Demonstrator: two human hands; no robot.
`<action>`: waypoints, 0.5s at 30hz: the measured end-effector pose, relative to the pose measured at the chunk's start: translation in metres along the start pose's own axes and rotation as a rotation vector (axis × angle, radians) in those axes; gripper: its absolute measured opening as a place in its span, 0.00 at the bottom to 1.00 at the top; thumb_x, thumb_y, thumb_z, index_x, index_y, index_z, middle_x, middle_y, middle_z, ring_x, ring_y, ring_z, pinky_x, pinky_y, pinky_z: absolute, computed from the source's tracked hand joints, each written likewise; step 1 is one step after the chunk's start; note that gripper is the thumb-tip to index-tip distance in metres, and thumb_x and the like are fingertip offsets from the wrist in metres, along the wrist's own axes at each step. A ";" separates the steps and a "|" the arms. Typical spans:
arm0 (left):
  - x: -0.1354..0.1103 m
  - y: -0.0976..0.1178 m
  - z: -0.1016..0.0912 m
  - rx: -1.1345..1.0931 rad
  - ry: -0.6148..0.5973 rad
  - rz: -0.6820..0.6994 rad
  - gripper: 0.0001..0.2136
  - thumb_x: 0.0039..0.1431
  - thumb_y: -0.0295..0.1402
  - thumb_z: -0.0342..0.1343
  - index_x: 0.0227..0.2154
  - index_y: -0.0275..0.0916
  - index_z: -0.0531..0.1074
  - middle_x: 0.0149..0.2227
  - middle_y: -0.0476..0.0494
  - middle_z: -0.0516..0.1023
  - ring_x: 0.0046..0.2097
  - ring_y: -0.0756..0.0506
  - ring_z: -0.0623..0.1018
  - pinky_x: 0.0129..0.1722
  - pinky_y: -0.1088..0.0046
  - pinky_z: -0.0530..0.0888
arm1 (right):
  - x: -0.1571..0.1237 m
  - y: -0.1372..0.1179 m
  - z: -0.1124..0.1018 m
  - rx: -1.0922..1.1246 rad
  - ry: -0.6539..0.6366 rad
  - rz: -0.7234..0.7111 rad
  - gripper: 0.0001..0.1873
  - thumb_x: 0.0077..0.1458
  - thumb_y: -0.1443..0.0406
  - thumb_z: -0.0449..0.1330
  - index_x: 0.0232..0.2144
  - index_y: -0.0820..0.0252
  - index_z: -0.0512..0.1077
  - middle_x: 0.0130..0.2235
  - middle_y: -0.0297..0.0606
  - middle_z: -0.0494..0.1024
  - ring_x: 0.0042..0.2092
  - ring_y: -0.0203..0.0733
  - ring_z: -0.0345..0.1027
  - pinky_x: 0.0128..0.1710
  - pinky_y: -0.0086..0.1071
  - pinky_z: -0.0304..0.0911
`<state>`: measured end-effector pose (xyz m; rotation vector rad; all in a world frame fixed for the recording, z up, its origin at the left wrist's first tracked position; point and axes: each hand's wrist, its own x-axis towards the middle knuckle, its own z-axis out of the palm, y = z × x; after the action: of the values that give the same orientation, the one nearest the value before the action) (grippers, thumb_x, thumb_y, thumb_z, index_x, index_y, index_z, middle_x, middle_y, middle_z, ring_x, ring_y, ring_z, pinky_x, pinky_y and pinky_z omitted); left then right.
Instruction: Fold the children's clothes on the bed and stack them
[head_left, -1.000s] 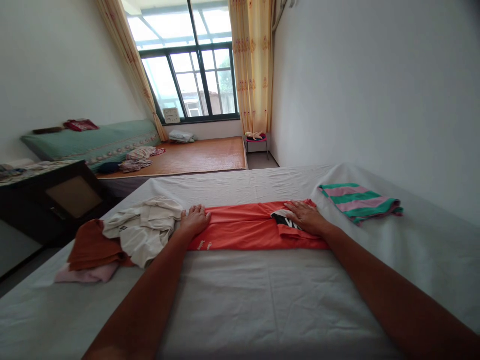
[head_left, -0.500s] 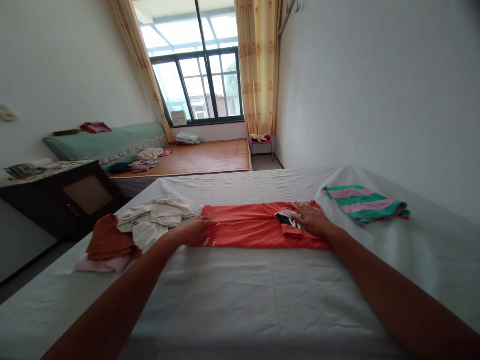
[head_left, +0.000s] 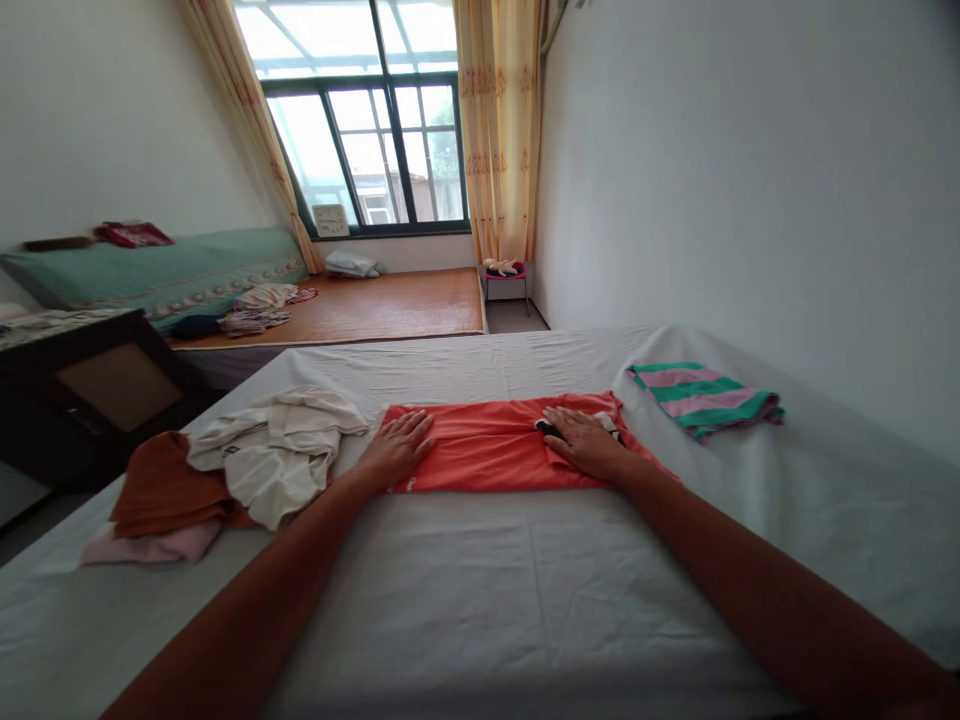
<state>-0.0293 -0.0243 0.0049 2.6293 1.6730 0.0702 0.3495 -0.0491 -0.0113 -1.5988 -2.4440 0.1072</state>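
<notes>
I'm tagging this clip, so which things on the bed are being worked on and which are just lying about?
In hand: orange shirt, folded narrow, with the left hand and right hand flat on it.
Lying about: striped cloth to the right; white garment, rust cloth and pink cloth heaped to the left.

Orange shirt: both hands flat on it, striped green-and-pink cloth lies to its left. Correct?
No. The head view shows the striped cloth to the right of the orange shirt, not to its left. The left hand and right hand do lie flat on the shirt.
</notes>
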 end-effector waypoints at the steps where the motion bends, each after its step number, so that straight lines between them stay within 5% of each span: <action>1: -0.001 -0.003 0.004 0.014 0.010 -0.018 0.29 0.66 0.48 0.35 0.64 0.39 0.55 0.67 0.41 0.53 0.67 0.41 0.53 0.64 0.59 0.51 | 0.000 0.002 -0.001 0.007 -0.009 -0.007 0.35 0.63 0.49 0.42 0.63 0.63 0.57 0.65 0.45 0.58 0.66 0.48 0.49 0.64 0.43 0.45; 15: -0.001 -0.038 0.019 0.056 0.110 -0.154 0.24 0.66 0.35 0.35 0.59 0.29 0.61 0.63 0.33 0.61 0.67 0.43 0.53 0.65 0.59 0.50 | 0.000 0.031 -0.003 -0.080 0.045 -0.069 0.30 0.65 0.52 0.39 0.61 0.56 0.61 0.63 0.40 0.62 0.65 0.45 0.52 0.64 0.44 0.47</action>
<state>-0.0633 -0.0093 -0.0159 2.5682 1.9344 0.1711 0.3776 -0.0371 -0.0138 -1.5292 -2.4953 -0.0380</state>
